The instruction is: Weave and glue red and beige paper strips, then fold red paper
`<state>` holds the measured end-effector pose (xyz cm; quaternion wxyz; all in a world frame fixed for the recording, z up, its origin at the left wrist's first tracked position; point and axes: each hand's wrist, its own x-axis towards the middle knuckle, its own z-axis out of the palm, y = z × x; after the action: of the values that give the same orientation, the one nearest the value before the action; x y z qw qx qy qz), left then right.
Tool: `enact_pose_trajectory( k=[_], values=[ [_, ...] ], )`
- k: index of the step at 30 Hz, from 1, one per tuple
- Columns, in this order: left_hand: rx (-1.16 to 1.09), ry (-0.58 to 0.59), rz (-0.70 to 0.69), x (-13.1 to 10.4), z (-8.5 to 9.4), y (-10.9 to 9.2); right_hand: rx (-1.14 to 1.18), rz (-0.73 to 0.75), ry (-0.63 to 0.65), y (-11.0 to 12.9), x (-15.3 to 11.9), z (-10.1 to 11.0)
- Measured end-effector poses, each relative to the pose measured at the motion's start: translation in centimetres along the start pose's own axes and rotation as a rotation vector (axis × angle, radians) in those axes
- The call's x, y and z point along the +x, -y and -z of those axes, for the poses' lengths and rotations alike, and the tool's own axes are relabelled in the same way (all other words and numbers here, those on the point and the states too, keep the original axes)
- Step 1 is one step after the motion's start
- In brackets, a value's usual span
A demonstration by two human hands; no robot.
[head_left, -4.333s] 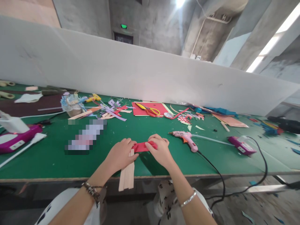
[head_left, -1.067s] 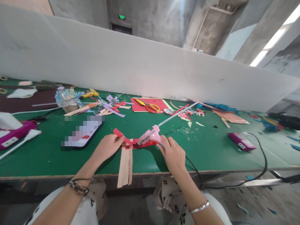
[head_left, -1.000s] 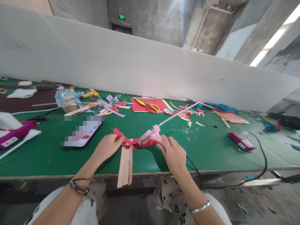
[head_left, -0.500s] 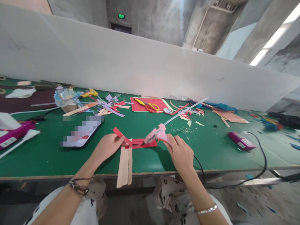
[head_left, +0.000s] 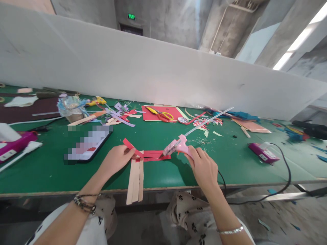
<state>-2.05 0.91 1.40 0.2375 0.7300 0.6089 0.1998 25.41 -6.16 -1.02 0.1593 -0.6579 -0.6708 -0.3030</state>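
The left hand [head_left: 119,158] pinches a bent red paper strip [head_left: 129,145] between its thumb and fingers, which are pressed close together. This strip leans up and away to the left. By the pinch, flat red paper strips [head_left: 154,153] lie sideways on the long green table [head_left: 158,175] and reach to the right.

A bunch of long, pale tan strips [head_left: 135,182] meets the red ones near the left hand. The tan strips point toward the person, and their ends stick out past the table edge.

The right hand [head_left: 204,166] has its fingers curled around the handle of a pink plastic glue gun [head_left: 178,145]. The gun tips down to the left, and its dark nose is right at the flat red strips, near their right end. I cannot tell if the nose touches the paper. A long, clear glue stick [head_left: 208,121] pokes out of the back of the gun, up and to the right.

To the left of the left hand lies a dark-edged phone [head_left: 98,149] with a blurry screen. Farther back, scissors with yellow and red handles [head_left: 167,115] lie on a flat red paper sheet [head_left: 149,117]. Purple paper scraps [head_left: 122,117] are heaped to the left of the sheet, near a yellow glue gun [head_left: 97,101]. A purple and white power strip [head_left: 263,153] sits well to the right.
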Motion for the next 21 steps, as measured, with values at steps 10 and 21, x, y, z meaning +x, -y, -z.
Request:
enact_pose_trajectory(
  k=[10,21],
  values=[
    [0.01,0.001,-0.008,0.0,0.0,0.1,-0.013,-0.006,-0.023,-1.8,-0.8,-0.6],
    [0.02,0.011,0.0,0.4,-0.2,0.5,-0.014,-0.009,-0.02,-3.2,-1.2,-0.5]
  ],
)
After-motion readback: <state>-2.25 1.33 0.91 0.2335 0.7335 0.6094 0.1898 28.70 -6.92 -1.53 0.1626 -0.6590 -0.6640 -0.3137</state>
